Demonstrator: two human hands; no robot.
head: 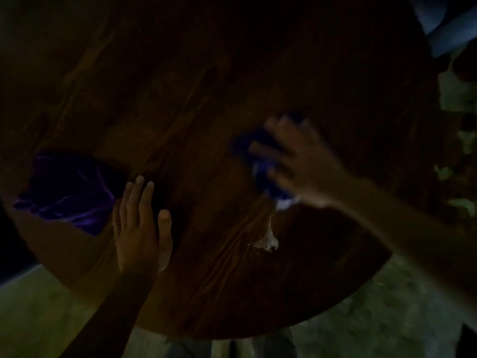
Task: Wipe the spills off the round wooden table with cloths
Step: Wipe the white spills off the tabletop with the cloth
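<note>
- The scene is lying in very dim light, and the round wooden table (206, 104) is filling most of the view, its grain running diagonally.
- The right hand (307, 166) is reaching over the middle-right part of the tabletop, blurred, with its fingers curling around a dark blue cloth (260, 161) that it is gripping from above.
- A paler patch of that cloth is showing below the hand, near the heel of the palm.
- A pale, wet-looking spill (268, 241) is sitting on the wood just below the right hand, with a thin streak leading up from it toward the cloth; whether the cloth is touching the streak cannot be told through the blur.
- The left hand (139, 228) is resting flat on the table near its front-left edge, palm down, fingers straight and close together, thumb spread out to the side, holding nothing.
- A purple cloth (69, 189) is lying crumpled on the table's left part, just beside the left hand's fingers; whether they are touching it cannot be told.
- A pale floor (361, 319) is showing beyond the table's near edge.
</note>
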